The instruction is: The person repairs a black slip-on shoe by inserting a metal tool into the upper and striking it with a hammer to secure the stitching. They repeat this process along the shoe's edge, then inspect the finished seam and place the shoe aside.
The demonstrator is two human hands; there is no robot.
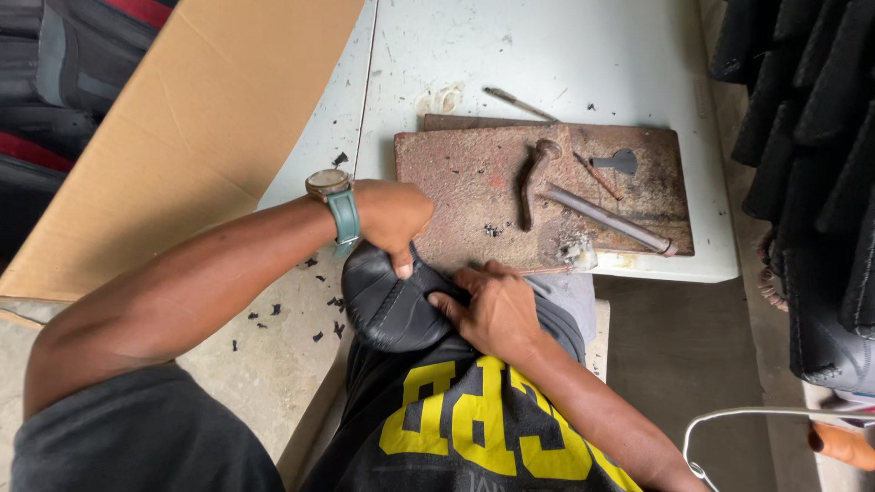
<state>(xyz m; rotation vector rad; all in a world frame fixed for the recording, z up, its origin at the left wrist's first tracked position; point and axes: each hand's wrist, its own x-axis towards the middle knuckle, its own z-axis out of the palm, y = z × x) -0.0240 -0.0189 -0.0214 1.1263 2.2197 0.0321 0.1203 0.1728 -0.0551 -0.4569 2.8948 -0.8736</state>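
A black rounded leather piece [390,305] with stitched seams rests against my chest at the table's near edge. My left hand [394,215], with a green-strapped watch [339,205] on its wrist, clenches over the piece's top edge, thumb pressing down on it. Just to the right, my right hand [492,305] grips the same piece, fingers curled into its edge. Part of the leather is hidden under both hands.
A worn reddish work board [456,178] lies on the white table [565,55] with a hammer-like tool [534,178], a metal rod [606,217] and a thin awl [597,175] on it. Cardboard [200,118] lies left. Black scraps [319,314] litter the table. Dark leather pieces [811,182] hang right.
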